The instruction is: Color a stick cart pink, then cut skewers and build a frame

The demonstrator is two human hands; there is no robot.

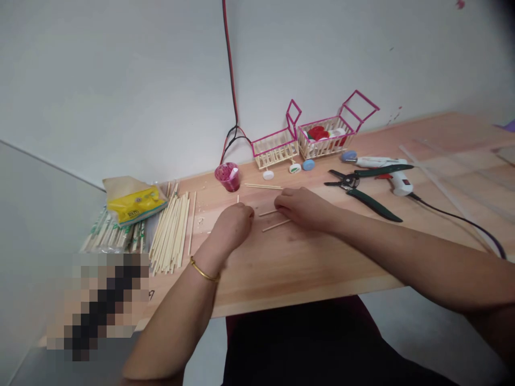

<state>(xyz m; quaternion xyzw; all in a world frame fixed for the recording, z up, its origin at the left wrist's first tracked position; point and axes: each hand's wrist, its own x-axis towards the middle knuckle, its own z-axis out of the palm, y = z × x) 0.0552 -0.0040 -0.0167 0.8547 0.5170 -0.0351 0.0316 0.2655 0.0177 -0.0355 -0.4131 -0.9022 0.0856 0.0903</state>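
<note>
Fingers curled together, my left hand (pixel 237 222) rests low over the middle of the table, with the end of a thin wooden stick (pixel 238 199) showing just behind it. What its fingertips hold is hidden. My right hand (pixel 295 209) is closed over short wooden sticks (pixel 277 225), whose ends stick out to its left; which of them it grips is unclear. Behind my right hand lie more thin sticks (pixel 263 186) side by side. A loose pile of long sticks (pixel 171 233) is left of my left hand.
Behind the hands stand a pink cup (pixel 230 178) and two small stick carts (pixel 276 148), (pixel 326 138) with bottle-cap wheels. Green-handled pliers (pixel 372 201) and a corded glue gun (pixel 398 174) lie right. A yellow packet (pixel 134 206) is left.
</note>
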